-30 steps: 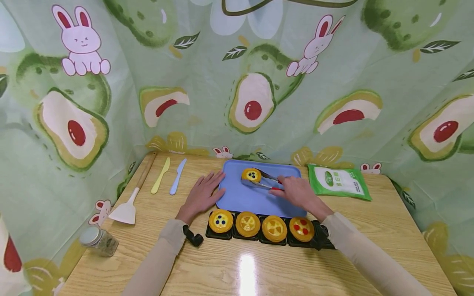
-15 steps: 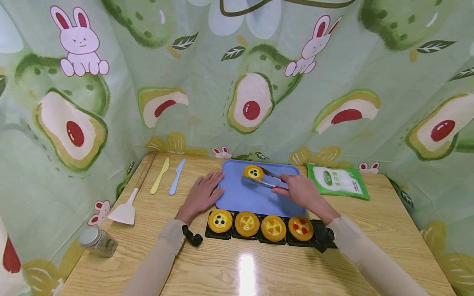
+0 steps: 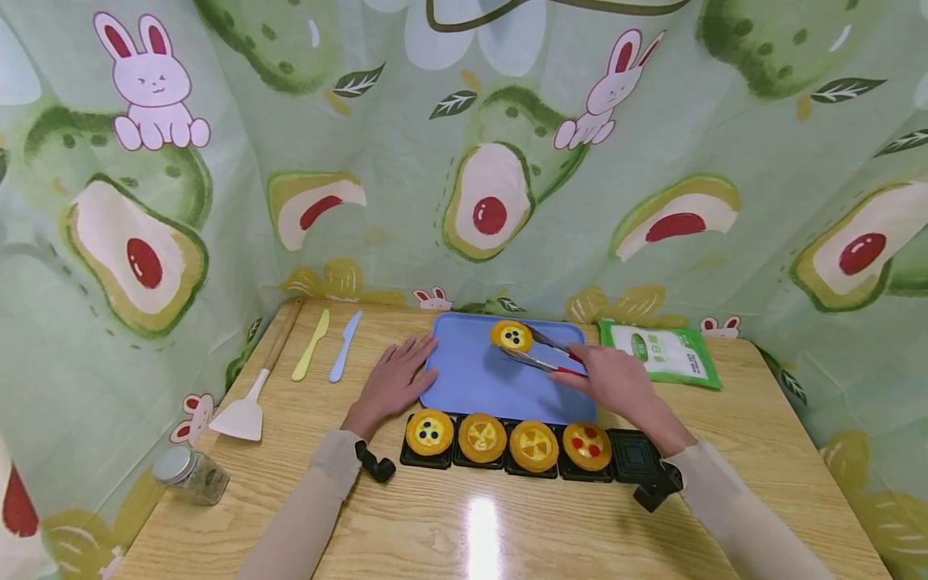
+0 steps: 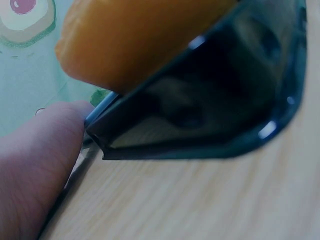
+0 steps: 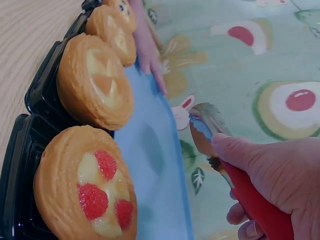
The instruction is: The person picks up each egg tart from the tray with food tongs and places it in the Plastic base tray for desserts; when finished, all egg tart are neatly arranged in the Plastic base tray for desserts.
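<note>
My right hand [image 3: 616,377] holds a pair of tongs [image 3: 532,359] by its red handles. Between the tong tips is a tart with dark blueberries [image 3: 511,334], held over the blue tray [image 3: 464,366], with a shadow below it. In the right wrist view the thumb lies along the red handle [image 5: 257,205]; the pinched tart is mostly hidden behind the tongs. My left hand [image 3: 391,383] rests flat with spread fingers at the tray's left edge. In the left wrist view, part of that hand [image 4: 40,155] shows beside a black plastic holder [image 4: 200,125].
Along the tray's front stand several black holders with tarts, one topped with red fruit [image 3: 588,447]; the rightmost holder [image 3: 636,455] shows its bare bottom. A green-white bag [image 3: 667,354] lies right. Left are a yellow knife [image 3: 310,346], blue knife [image 3: 345,346], spatula [image 3: 241,417] and jar [image 3: 192,474].
The right hand has moved to the right, carrying the tongs and the blueberry tart. More of the rightmost black holder now shows. The left hand stays at the tray's edge.
</note>
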`<control>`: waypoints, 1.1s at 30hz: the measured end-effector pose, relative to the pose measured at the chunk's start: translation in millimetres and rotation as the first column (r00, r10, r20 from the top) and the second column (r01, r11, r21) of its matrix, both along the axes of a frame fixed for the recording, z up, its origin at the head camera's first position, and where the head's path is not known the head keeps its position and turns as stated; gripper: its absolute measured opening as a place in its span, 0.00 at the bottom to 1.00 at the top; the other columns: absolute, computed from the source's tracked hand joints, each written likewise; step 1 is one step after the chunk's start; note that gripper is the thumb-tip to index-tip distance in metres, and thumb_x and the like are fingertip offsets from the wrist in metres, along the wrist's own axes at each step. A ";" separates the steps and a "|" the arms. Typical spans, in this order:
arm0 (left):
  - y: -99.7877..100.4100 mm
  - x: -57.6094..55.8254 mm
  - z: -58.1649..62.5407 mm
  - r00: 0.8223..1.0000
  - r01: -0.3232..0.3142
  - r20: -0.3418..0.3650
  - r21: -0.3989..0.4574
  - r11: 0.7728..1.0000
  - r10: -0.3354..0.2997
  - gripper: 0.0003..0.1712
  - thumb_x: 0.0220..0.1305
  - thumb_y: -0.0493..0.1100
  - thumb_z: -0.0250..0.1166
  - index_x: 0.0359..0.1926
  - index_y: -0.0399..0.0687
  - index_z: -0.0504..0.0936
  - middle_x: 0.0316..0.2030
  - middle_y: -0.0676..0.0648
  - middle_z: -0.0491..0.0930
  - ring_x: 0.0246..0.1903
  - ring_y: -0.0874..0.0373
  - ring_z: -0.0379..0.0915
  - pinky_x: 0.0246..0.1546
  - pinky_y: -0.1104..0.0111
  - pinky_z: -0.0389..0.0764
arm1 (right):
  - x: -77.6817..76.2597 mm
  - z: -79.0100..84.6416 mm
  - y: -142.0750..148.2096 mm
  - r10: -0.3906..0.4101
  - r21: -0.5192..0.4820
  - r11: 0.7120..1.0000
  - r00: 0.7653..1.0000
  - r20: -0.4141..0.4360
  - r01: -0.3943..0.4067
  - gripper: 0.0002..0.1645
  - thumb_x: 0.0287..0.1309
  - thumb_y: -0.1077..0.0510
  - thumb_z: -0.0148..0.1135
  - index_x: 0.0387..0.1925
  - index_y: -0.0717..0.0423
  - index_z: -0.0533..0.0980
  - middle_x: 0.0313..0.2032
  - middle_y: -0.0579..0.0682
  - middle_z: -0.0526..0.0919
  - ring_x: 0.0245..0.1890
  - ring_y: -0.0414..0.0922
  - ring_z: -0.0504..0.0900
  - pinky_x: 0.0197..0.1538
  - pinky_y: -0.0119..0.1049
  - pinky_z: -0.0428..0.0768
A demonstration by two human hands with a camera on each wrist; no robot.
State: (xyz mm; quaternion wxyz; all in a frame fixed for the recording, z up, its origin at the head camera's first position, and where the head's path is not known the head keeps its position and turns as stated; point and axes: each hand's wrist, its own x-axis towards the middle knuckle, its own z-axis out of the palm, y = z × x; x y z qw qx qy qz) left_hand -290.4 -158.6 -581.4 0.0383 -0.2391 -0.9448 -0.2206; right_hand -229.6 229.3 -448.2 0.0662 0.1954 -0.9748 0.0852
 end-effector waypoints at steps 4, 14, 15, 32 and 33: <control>1.1 1.0 -0.7 1.000 0.001 0.008 -0.004 1.000 -0.001 0.39 0.80 0.67 0.45 0.84 0.62 0.54 0.82 0.57 0.51 0.82 0.51 0.43 0.80 0.47 0.44 | 11.4 5.5 7.9 -0.016 -0.035 0.999 1.000 0.011 0.016 0.30 0.60 0.31 0.70 0.26 0.47 0.68 0.16 0.44 0.63 0.14 0.42 0.63 0.19 0.35 0.57; 3.2 2.1 -1.4 1.000 0.003 0.006 0.005 1.000 -0.003 0.39 0.81 0.66 0.45 0.84 0.61 0.54 0.82 0.55 0.52 0.82 0.49 0.44 0.80 0.46 0.44 | 47.9 19.5 23.2 -0.056 -0.073 0.996 0.998 0.009 0.056 0.28 0.59 0.31 0.71 0.32 0.49 0.74 0.16 0.42 0.62 0.14 0.40 0.60 0.20 0.34 0.55; 3.2 2.2 -1.0 1.000 0.005 0.003 0.010 1.000 -0.005 0.39 0.81 0.66 0.46 0.84 0.60 0.54 0.82 0.55 0.53 0.82 0.48 0.44 0.80 0.46 0.45 | 52.4 20.9 24.5 -0.066 -0.069 0.995 0.998 0.006 0.066 0.29 0.58 0.30 0.71 0.31 0.49 0.74 0.16 0.42 0.62 0.13 0.40 0.60 0.20 0.34 0.54; 1.2 2.1 3.3 0.999 0.022 -0.027 0.024 0.999 -0.022 0.38 0.80 0.64 0.48 0.83 0.57 0.57 0.81 0.51 0.55 0.81 0.44 0.48 0.78 0.43 0.48 | 125.7 25.3 45.0 -0.187 -0.056 0.981 0.982 -0.009 0.186 0.29 0.57 0.27 0.70 0.26 0.43 0.69 0.16 0.38 0.60 0.15 0.37 0.56 0.21 0.33 0.52; 1.1 1.8 2.9 0.999 0.022 -0.027 0.022 1.000 -0.022 0.38 0.80 0.64 0.48 0.83 0.57 0.57 0.81 0.52 0.55 0.81 0.44 0.48 0.78 0.43 0.48 | 129.3 25.3 46.1 -0.204 -0.063 0.977 0.979 0.005 0.204 0.28 0.57 0.27 0.70 0.28 0.43 0.72 0.17 0.39 0.61 0.16 0.37 0.57 0.21 0.33 0.53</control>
